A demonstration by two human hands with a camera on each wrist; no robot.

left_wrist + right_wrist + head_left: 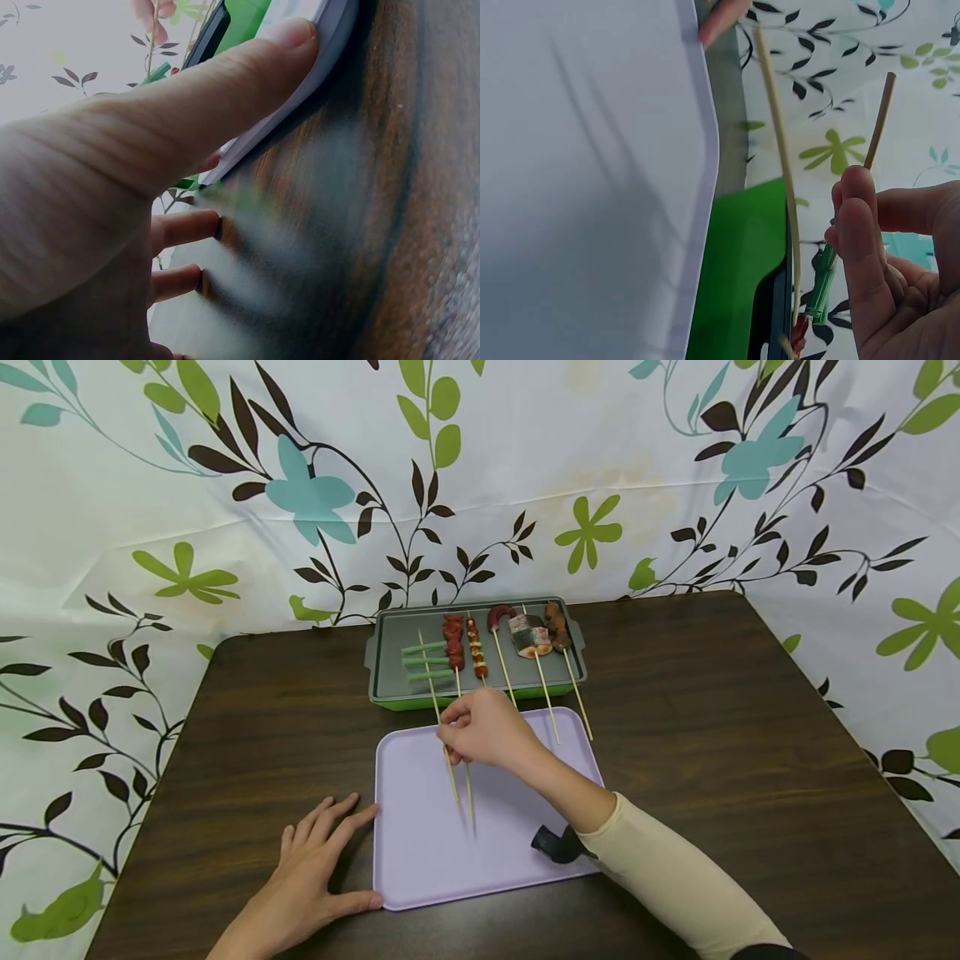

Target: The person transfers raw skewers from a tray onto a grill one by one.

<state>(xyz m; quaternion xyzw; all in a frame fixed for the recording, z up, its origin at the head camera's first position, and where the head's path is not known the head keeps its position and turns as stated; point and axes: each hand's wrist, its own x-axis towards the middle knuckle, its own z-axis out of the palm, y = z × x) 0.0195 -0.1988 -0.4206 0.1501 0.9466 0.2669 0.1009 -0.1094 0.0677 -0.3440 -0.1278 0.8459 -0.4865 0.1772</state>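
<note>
My right hand (491, 727) pinches the bare stick of a skewer threaded with green stalk pieces (426, 662). This skewer lies at the left end of the grey grill tray (390, 627); whether it touches the surface I cannot tell. In the right wrist view, thumb and fingers close round the stick (881, 116). A red meat skewer (453, 643) lies just right of it, its stick passing near the hand. My left hand (303, 864) is spread on the table, with thumb and index fingertip at the left rim of the lilac tray (487, 860).
Further right on the grill lie a red-and-white beaded skewer (476, 647), a dark red curled piece (501, 616), a fish-like slice (529, 635) and a brown meat skewer (557, 627). Their sticks overhang the front edge. A patterned cloth (480, 485) hangs behind the dark wooden table (712, 735).
</note>
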